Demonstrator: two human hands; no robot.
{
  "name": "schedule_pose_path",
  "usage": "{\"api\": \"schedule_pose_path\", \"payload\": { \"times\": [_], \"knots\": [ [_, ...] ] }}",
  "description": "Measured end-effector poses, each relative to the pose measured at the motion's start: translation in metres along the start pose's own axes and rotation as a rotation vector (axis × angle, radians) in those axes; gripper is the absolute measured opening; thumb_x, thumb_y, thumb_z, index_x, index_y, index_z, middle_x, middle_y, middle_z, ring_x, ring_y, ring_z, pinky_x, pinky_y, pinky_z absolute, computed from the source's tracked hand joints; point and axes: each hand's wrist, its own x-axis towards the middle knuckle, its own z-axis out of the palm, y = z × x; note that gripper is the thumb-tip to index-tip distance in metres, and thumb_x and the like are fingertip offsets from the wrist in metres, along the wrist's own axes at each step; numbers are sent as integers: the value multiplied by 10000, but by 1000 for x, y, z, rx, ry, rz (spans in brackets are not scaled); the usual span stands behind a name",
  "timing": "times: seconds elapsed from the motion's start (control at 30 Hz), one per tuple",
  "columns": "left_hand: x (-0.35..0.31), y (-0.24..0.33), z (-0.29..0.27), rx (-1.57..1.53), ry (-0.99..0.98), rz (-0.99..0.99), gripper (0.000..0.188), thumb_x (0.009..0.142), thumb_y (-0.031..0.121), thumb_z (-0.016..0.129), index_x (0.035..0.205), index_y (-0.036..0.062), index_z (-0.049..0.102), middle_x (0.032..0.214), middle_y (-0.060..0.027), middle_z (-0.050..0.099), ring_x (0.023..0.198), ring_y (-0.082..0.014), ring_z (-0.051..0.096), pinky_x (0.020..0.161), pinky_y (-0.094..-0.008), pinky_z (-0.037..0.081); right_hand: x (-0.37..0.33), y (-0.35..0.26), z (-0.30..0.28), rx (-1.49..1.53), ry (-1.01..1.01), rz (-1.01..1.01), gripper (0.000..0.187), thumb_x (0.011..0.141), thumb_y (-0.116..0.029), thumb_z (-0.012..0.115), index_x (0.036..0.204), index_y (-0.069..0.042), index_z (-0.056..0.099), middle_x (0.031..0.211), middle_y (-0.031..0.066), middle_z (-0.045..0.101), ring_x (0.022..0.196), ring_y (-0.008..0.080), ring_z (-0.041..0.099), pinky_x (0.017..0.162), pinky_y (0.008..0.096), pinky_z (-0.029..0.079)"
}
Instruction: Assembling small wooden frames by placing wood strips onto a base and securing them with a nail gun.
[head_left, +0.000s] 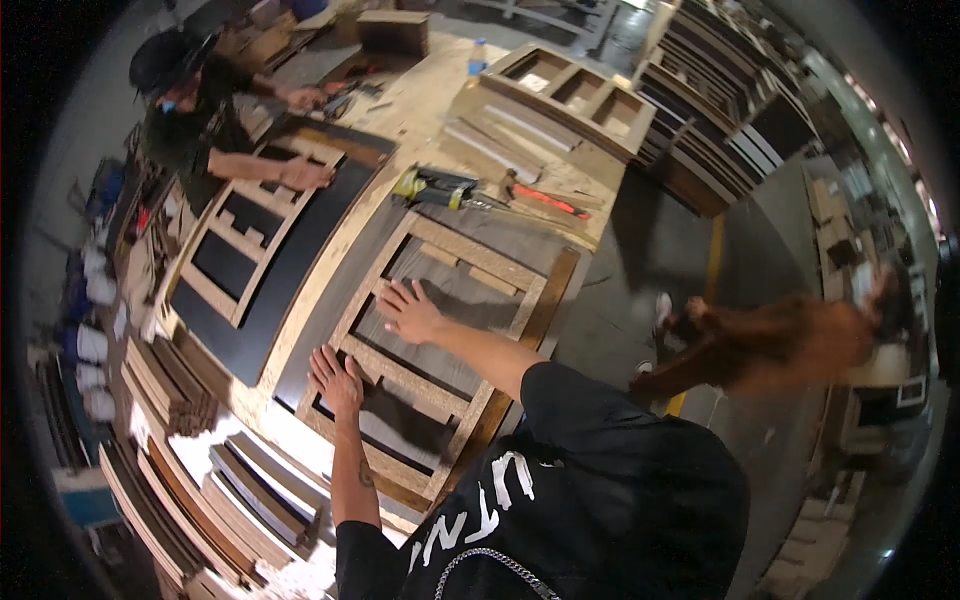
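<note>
In front of me a chipboard frame (478, 250) with crossbars lies flat on a grey-brown panel (355, 232). My left hand (336, 380) rests with its fingers spread on the frame's left rail, close to a crossbar. Farther along, my right hand (410, 311) lies flat, fingers apart, near the same rail; whether it presses on the wood or the panel I cannot tell. Neither hand grips anything. Two short wood strips (468, 268) sit inside the frame's far opening. A brown board edge (548, 300) runs along the frame's right side.
A yellow-and-black power drill (432, 188) and an orange-handled tool (548, 201) lie beyond the frame. Across the bench a co-worker (195, 120) handles another frame (240, 240) on a black panel. Stacked strips (175, 385) stand at left. A blurred person (780, 345) is on the right.
</note>
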Motion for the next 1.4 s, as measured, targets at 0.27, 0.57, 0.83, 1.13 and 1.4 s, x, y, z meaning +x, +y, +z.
{"api": "schedule_pose_path", "payload": {
  "times": [0.27, 0.57, 0.83, 1.13, 1.4],
  "knots": [
    [-11, -11, -1, -36, -130, -102, 720, 1009, 523, 303, 1527, 35, 193, 1578, -263, 123, 1463, -424, 122, 1140, -596, 136, -111, -4, 25, 168, 131, 18, 613, 1032, -391, 307, 1532, -63, 172, 1584, 186, 184, 1476, 342, 144, 1158, 612, 62],
    [-130, 101, -16, -126, -10, 61, 694, 1007, 432, 379, 1497, -36, 228, 1570, -272, 152, 1468, -413, 119, 1155, -605, 73, -219, 27, 76, 67, 600, 174, 495, 974, -287, 485, 1389, -21, 439, 1479, 203, 370, 1385, 348, 316, 1164, 500, 175],
    [-185, 151, -9, -144, -83, 338, 644, 1003, 357, 401, 1486, -45, 261, 1570, -237, 197, 1478, -369, 124, 1174, -564, 77, -221, 26, 76, 69, 641, 225, 501, 972, -295, 479, 1392, -25, 436, 1479, 179, 382, 1390, 326, 315, 1152, 520, 180],
    [-201, 137, -8, -68, -81, 496, 573, 1002, 381, 410, 1499, 105, 337, 1590, -126, 222, 1477, -325, 154, 1168, -578, 76, -239, 18, 89, 79, 526, 232, 535, 1017, -338, 371, 1463, -44, 363, 1551, 125, 308, 1451, 262, 239, 1170, 540, 98],
    [-222, 135, -28, -117, -98, 471, 545, 1003, 369, 424, 1505, 174, 337, 1590, -86, 233, 1465, -302, 199, 1161, -589, 70, -243, 22, 89, 44, 393, 210, 566, 1022, -354, 358, 1478, -21, 318, 1566, 135, 268, 1460, 279, 205, 1161, 560, 107]
  ]
}}
